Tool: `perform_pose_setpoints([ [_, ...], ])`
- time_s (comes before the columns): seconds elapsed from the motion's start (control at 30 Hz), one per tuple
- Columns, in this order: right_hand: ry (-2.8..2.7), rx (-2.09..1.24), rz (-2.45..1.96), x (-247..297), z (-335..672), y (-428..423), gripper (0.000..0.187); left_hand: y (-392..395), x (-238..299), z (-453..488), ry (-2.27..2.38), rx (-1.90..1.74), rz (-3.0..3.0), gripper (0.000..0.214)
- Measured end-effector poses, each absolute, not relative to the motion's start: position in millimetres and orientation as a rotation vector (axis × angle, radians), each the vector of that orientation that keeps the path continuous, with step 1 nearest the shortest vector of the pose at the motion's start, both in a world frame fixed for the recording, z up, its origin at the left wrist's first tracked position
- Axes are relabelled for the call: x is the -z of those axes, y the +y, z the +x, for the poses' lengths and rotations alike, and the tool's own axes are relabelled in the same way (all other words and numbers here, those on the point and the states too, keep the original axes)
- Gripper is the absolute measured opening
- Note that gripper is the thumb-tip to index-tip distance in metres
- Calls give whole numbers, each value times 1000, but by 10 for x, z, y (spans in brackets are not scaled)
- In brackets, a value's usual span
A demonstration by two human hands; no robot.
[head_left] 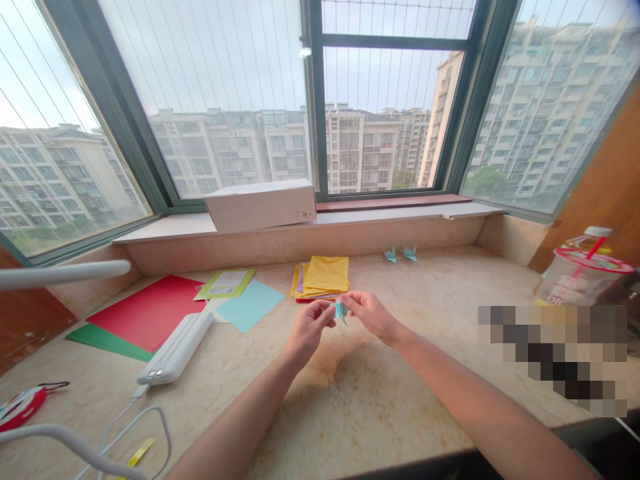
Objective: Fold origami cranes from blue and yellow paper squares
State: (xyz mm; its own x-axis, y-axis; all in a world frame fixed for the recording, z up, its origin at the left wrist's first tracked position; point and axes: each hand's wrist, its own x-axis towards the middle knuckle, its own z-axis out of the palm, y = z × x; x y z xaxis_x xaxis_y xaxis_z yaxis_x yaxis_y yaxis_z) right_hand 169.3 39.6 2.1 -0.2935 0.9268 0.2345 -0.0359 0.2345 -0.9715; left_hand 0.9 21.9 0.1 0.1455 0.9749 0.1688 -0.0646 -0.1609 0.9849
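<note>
Between my two hands, above the stone counter, is a small light-blue folded paper piece [341, 311]. My left hand [314, 325] pinches its left side with thumb and fingers. From the other side, my right hand [369, 314] grips its upper right edge. A narrow point of the paper hangs down between the fingertips; part of the folds is hidden by them. Farther back on the counter stand two light-blue paper cranes, a left one [391, 255] and a right one [410, 253]. Just beyond my hands lies a stack of yellow paper [326, 274], with purple and red sheets showing underneath.
Left of my hands lie a light-blue sheet [250, 305], a red sheet [150, 310], green paper [113, 343] and a white power bank [177, 350] with a cable. A white box [263, 205] rests on the sill. At right stands a plastic cup [575, 283] with a red straw.
</note>
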Motion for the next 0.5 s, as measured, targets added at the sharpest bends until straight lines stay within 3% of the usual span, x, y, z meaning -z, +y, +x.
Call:
perform_pose_setpoints([
  [0.33, -1399, -1068, -958, -91, 1815, 475, 43, 179, -8, -2, 845, -1020, 1301, 39],
  [0.5, -1341, -1139, -934, -60, 1894, 567, 44, 161, -29, 6, 826, -1016, 1363, 40],
])
